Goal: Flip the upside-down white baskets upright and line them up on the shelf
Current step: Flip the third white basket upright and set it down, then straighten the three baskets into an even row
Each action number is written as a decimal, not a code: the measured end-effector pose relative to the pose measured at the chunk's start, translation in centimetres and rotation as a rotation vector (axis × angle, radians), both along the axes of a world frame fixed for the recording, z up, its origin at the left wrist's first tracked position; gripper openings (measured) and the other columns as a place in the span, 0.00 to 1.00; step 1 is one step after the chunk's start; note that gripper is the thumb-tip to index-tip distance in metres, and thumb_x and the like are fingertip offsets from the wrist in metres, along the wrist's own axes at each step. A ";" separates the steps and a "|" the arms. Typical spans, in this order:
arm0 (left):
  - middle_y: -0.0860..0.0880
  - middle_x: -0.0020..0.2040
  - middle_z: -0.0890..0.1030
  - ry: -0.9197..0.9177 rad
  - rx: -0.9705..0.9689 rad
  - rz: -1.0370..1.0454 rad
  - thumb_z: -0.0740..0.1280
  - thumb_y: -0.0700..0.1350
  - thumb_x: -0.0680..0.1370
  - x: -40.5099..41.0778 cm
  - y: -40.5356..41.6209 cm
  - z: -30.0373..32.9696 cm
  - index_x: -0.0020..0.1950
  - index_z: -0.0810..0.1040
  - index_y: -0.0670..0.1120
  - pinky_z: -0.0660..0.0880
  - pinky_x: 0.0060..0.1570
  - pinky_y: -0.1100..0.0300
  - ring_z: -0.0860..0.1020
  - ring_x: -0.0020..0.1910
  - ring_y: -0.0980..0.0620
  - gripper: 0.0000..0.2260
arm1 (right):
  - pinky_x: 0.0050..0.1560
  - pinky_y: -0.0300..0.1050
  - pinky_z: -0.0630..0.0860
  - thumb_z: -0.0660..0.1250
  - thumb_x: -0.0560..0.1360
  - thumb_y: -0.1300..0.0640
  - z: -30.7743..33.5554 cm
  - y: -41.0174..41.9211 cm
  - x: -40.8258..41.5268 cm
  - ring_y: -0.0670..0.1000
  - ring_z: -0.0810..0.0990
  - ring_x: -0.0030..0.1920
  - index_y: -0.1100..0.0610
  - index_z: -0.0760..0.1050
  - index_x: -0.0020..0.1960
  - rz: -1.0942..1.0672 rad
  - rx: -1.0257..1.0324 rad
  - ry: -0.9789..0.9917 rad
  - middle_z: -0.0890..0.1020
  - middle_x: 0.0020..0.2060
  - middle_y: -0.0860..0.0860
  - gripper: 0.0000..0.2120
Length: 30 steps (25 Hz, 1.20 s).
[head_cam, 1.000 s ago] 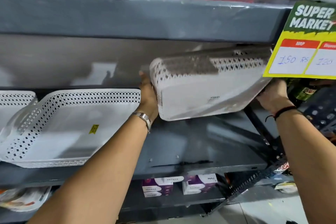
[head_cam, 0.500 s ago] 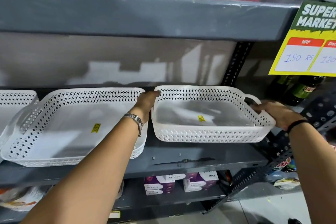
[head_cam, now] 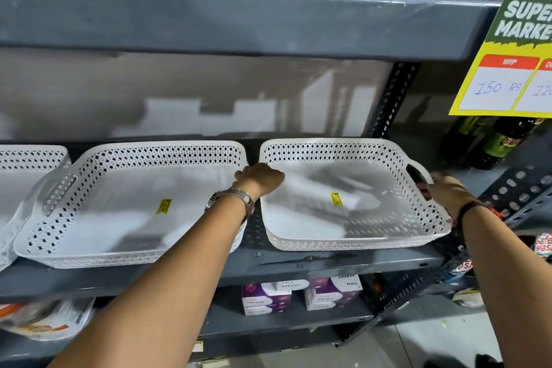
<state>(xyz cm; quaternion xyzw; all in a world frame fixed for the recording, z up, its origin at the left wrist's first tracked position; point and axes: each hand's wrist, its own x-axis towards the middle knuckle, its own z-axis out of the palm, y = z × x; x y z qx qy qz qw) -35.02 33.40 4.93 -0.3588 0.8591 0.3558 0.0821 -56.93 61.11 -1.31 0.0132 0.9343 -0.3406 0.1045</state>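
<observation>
Now right basket [head_cam: 352,236] upright on shelf [head_cam: 328,263]; my left fingers [head_cam: 260,172] and right fingers [head_cam: 430,188] clamped on its ends. Three baskets visible, all upright; only squaring row left, I judge.

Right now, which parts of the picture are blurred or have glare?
Head view: the right basket floor is smeared with reflections; the upper shelf edge shows faint glare; the boxes below are soft; wide-angle bending shows at the edges.

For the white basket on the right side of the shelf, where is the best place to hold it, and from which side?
Probably by the right basket end handles: the right hand already meets the cut-out loop handle from the right, the left hand the left rim. It sits upright with handles at its short ends, so a grip from both sides should keep it level.
</observation>
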 end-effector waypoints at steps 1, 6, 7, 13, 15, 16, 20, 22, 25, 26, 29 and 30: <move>0.40 0.71 0.68 -0.014 -0.022 -0.022 0.55 0.48 0.80 0.1 0.0 0.1 0.69 0.67 0.38 0.61 0.65 0.57 0.64 0.70 0.41 0.21 | 0.57 0.56 0.75 0.63 0.75 0.61 -0.1 0.0 -0.1 0.64 0.79 0.54 0.62 0.74 0.57 -0.005 0.012 0.005 0.81 0.53 0.66 0.12; 0.40 0.70 0.68 -0.077 -0.139 -0.072 0.55 0.49 0.79 0.0 -0.4 -0.6 0.67 0.68 0.39 0.62 0.64 0.56 0.65 0.69 0.40 0.21 | 0.62 0.55 0.72 0.62 0.76 0.59 1.1 -0.7 1.6 0.64 0.76 0.59 0.64 0.71 0.62 -0.009 0.080 0.005 0.78 0.59 0.66 0.17; 0.40 0.69 0.68 -0.072 -0.173 -0.072 0.55 0.50 0.78 0.0 -0.4 -0.6 0.66 0.69 0.39 0.63 0.64 0.55 0.65 0.69 0.40 0.21 | 0.63 0.54 0.70 0.60 0.77 0.58 1.7 -1.1 2.4 0.65 0.74 0.62 0.65 0.69 0.65 -0.016 0.113 0.014 0.75 0.61 0.66 0.19; 0.42 0.71 0.67 0.119 -0.398 0.085 0.56 0.52 0.78 2.4 -3.6 1.0 0.68 0.71 0.44 0.63 0.67 0.51 0.62 0.71 0.41 0.21 | 0.67 0.48 0.63 0.56 0.79 0.57 5.5 -9.2 8.3 0.61 0.67 0.69 0.64 0.65 0.70 0.124 -0.005 0.303 0.70 0.68 0.64 0.21; 0.42 0.71 0.68 0.196 -0.452 0.207 0.58 0.51 0.78 5.0 -7.1 1.0 0.67 0.72 0.45 0.63 0.67 0.50 0.63 0.71 0.40 0.20 | 0.63 0.44 0.65 0.56 0.79 0.53 5.7 -13.8 11.3 0.60 0.70 0.67 0.64 0.69 0.66 0.254 -0.133 0.270 0.73 0.66 0.63 0.20; 0.42 0.71 0.68 0.237 -0.488 0.271 0.59 0.50 0.78 6.8 -9.2 1.0 0.67 0.73 0.45 0.62 0.67 0.50 0.63 0.71 0.40 0.19 | 0.62 0.44 0.66 0.56 0.79 0.51 5.6 -16.1 13.1 0.59 0.71 0.66 0.64 0.71 0.63 0.307 -0.212 0.219 0.74 0.65 0.62 0.21; 0.37 0.67 0.71 0.311 -0.708 0.415 0.66 0.48 0.74 15.5 -17.5 0.5 0.65 0.74 0.42 0.66 0.65 0.47 0.68 0.67 0.36 0.21 | 0.72 0.49 0.56 0.55 0.72 0.33 4.3 -22.4 17.8 0.54 0.60 0.74 0.60 0.61 0.73 0.462 -0.409 -0.213 0.63 0.74 0.53 0.39; 0.34 0.67 0.70 0.178 -0.680 0.470 0.69 0.51 0.71 19.3 -21.4 -0.3 0.68 0.69 0.40 0.66 0.64 0.46 0.68 0.67 0.34 0.29 | 0.73 0.50 0.53 0.59 0.61 0.25 3.6 -24.1 19.3 0.52 0.55 0.76 0.58 0.56 0.75 0.505 -0.385 -0.326 0.58 0.76 0.52 0.53; 0.34 0.73 0.64 0.003 -0.343 0.536 0.71 0.59 0.69 23.0 -25.6 -1.4 0.75 0.57 0.39 0.66 0.67 0.46 0.65 0.71 0.35 0.43 | 0.72 0.49 0.56 0.66 0.66 0.34 2.2 -25.5 20.0 0.55 0.57 0.75 0.62 0.51 0.75 0.461 -0.333 -0.352 0.58 0.76 0.55 0.50; 0.35 0.75 0.61 0.009 -0.198 0.554 0.70 0.58 0.69 23.7 -26.3 -1.9 0.76 0.53 0.39 0.65 0.69 0.47 0.63 0.72 0.36 0.45 | 0.72 0.49 0.57 0.68 0.68 0.39 1.4 -25.7 19.8 0.57 0.58 0.75 0.63 0.50 0.75 0.446 -0.336 -0.337 0.58 0.75 0.57 0.48; 0.40 0.78 0.55 0.139 0.125 0.520 0.69 0.52 0.73 24.5 -27.6 -3.3 0.77 0.48 0.38 0.59 0.72 0.51 0.58 0.76 0.41 0.43 | 0.70 0.49 0.60 0.70 0.71 0.51 0.2 -26.4 19.5 0.58 0.61 0.73 0.63 0.51 0.75 0.388 -0.354 -0.271 0.61 0.74 0.58 0.42; 0.41 0.78 0.55 0.180 0.188 0.500 0.69 0.50 0.74 24.3 -27.8 -3.8 0.77 0.49 0.39 0.58 0.72 0.52 0.58 0.76 0.42 0.41 | 0.70 0.49 0.60 0.70 0.71 0.54 0.1 -26.5 19.5 0.58 0.61 0.73 0.62 0.53 0.74 0.369 -0.370 -0.259 0.62 0.74 0.58 0.39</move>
